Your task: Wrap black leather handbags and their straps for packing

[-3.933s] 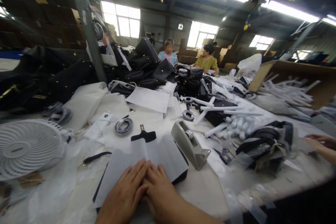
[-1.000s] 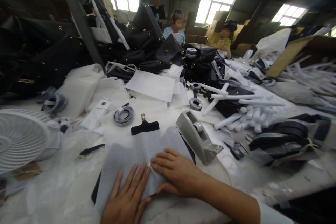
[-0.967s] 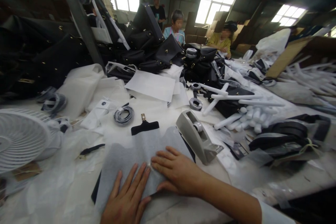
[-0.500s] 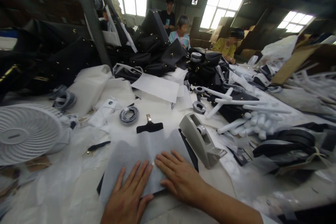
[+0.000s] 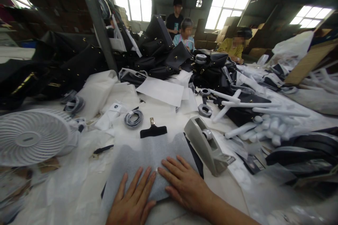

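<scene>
A thin, translucent white sheet (image 5: pixel 137 151) lies over a black bag, whose dark edges (image 5: pixel 194 153) show at the sides. Beyond the sheet's far edge sticks out a black flap (image 5: pixel 153 132) with a gold metal clasp (image 5: pixel 152 121). My left hand (image 5: pixel 133 195) rests flat on the near left part of the sheet, fingers spread. Flat on its right part lies my right hand (image 5: pixel 183 184), fingers stretched toward the middle. Between the fingertips is a small whitish spot, too small to name. Right of the sheet stands a grey tape dispenser (image 5: pixel 208 147).
A white fan (image 5: pixel 31 139) stands at the left. Behind are coiled wrapped straps (image 5: pixel 133 118), paper sheets (image 5: pixel 161 91) and piled black bags (image 5: pixel 158 52). White foam tubes (image 5: pixel 264 126) lie at the right. Several people (image 5: pixel 185 35) are across the table.
The camera view has shifted slightly, so the scene sits a little lower and further right. Both hands stay flat on the sheet, which looks smoother at its far edge.
</scene>
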A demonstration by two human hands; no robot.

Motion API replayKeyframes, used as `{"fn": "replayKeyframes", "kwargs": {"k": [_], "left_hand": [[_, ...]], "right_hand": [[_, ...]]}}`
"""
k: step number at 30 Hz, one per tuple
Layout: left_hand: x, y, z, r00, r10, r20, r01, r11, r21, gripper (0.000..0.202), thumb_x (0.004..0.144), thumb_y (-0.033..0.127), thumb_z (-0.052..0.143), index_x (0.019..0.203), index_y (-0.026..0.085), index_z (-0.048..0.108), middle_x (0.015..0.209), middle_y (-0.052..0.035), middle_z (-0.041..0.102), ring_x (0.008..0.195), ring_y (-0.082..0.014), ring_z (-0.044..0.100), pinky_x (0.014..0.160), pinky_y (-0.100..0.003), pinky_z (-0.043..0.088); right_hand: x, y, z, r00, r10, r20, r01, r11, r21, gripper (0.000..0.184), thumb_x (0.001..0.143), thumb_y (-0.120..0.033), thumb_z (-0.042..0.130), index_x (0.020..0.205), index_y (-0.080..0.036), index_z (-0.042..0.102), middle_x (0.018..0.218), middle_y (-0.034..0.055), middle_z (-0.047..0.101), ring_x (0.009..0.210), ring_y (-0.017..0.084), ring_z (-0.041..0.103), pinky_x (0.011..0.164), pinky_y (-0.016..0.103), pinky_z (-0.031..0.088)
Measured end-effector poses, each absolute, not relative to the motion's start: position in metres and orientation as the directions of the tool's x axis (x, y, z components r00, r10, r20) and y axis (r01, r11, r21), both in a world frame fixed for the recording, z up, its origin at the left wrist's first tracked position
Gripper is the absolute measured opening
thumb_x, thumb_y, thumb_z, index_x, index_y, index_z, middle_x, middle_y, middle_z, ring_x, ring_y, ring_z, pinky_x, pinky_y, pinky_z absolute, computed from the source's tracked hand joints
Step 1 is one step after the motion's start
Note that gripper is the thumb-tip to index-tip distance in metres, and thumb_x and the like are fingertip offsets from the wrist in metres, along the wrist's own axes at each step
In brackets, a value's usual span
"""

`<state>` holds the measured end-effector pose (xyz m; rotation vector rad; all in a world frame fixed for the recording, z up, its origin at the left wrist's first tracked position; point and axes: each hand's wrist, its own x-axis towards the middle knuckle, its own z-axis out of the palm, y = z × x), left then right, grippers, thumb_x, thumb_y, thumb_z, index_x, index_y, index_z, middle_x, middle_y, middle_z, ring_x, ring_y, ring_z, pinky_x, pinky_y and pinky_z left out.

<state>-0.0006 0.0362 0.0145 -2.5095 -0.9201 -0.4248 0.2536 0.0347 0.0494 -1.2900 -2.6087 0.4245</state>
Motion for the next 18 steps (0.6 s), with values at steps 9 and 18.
{"fn": "replayKeyframes", "kwargs": {"k": [9, 18], "left_hand": [[0.002, 0.039, 0.016, 0.731, 0.524, 0.437, 0.671, -0.668, -0.321, 0.043, 0.095, 0.030, 0.045, 0.136, 0.026, 0.056, 0.139, -0.0019, 0.060, 0.123, -0.0261, 0.055, 0.121, -0.053, 0.003], [-0.002, 0.048, -0.001, 0.782, 0.427, 0.454, 0.600, -0.714, -0.361, 0.041, 0.091, 0.026, 0.052, 0.131, 0.027, 0.061, 0.134, 0.0024, 0.064, 0.150, -0.0277, 0.011, 0.120, -0.062, -0.003]], "right_hand": [[0.254, 0.035, 0.046, -0.592, 0.796, 0.129, 0.731, 0.597, -0.330, 0.052, 0.103, -0.037, 0.041, 0.152, -0.024, 0.032, 0.154, 0.0036, 0.039, 0.143, 0.023, 0.034, 0.120, 0.048, 0.025], [0.259, 0.034, 0.044, -0.628, 0.770, 0.117, 0.727, 0.633, -0.267, 0.049, 0.103, -0.038, 0.039, 0.150, -0.025, 0.036, 0.152, 0.0052, 0.042, 0.141, 0.027, 0.038, 0.117, 0.055, 0.030]]}}
